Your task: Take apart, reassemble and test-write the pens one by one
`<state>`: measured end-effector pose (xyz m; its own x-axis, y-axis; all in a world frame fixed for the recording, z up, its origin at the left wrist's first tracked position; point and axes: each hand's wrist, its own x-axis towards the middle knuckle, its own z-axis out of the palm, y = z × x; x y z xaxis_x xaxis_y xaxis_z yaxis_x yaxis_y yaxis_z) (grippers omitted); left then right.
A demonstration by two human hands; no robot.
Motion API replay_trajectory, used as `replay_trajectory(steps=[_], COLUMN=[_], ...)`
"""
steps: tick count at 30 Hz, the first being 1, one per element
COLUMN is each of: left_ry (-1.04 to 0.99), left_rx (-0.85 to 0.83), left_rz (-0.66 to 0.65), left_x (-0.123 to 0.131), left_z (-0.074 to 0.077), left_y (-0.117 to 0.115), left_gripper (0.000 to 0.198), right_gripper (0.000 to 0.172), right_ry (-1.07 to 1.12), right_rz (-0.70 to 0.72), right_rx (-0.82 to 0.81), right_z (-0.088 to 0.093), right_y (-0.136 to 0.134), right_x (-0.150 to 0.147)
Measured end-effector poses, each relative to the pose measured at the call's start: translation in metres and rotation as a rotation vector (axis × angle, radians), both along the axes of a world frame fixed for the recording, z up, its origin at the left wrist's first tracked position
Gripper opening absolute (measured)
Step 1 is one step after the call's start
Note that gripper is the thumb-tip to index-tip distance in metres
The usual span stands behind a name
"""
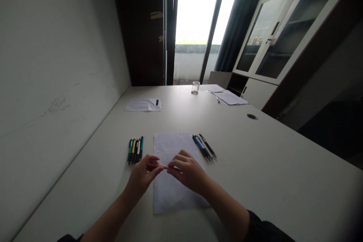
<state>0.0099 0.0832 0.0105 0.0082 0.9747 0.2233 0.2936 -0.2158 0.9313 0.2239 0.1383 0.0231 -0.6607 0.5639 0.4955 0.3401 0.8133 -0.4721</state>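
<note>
Above a sheet of handwritten paper [174, 196], both my hands meet with their fingertips close together. My left hand [142, 176] is closed in a pinch on one end of a thin reddish stick [165, 167]. The other end is pinched by my right hand [188, 172]; most of the stick is hidden by fingers, so its exact kind is unclear. Left of the paper lies a row of several click pens [135, 151] with green, yellow, black and white barrels. To the right, beside and partly over the paper's edge, are several more pens [204, 147], blue, white and black.
Farther back on the white table [181, 117] are a printed sheet [143, 104], a clear glass [195, 87], a stack of papers [231, 97] and a pen [217, 99]. A round cable hole [252, 117] is at right. A wall [62, 83] borders the left edge.
</note>
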Motion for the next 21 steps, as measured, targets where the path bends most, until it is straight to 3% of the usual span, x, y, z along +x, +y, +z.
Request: replay_trajectory(steps=[4,9,13,16,21], left_ry=[-0.169,-0.208,-0.173,-0.157,-0.132], left_rx=[-0.029,-0.027,-0.056,-0.068,-0.068], left_rz=[-0.049,0.042,0.074,0.094,0.111], left_x=[0.002,-0.002,-0.004,-0.005,-0.005], left_z=[-0.005,-0.005,-0.006,-0.006,-0.002], left_y=[0.001,0.005,0.005,0.005,0.003], left_gripper=[0.035,0.034,0.031,0.030,0.027], right_gripper=[0.004,0.048,0.077,0.079,0.069], right_ry=[-0.012,0.139,0.372,0.526,0.677], right_rz=[0.013,-0.111,-0.110,-0.097,-0.067], right_rx=[-0.020,-0.236,-0.546,-0.728,-0.830], right_z=[0.000,-0.003,-0.006,-0.005,0.000], right_y=[-0.002,0.003,0.010,0.012,0.012], right_x=[-0.001,0.003,0.007,0.009,0.011])
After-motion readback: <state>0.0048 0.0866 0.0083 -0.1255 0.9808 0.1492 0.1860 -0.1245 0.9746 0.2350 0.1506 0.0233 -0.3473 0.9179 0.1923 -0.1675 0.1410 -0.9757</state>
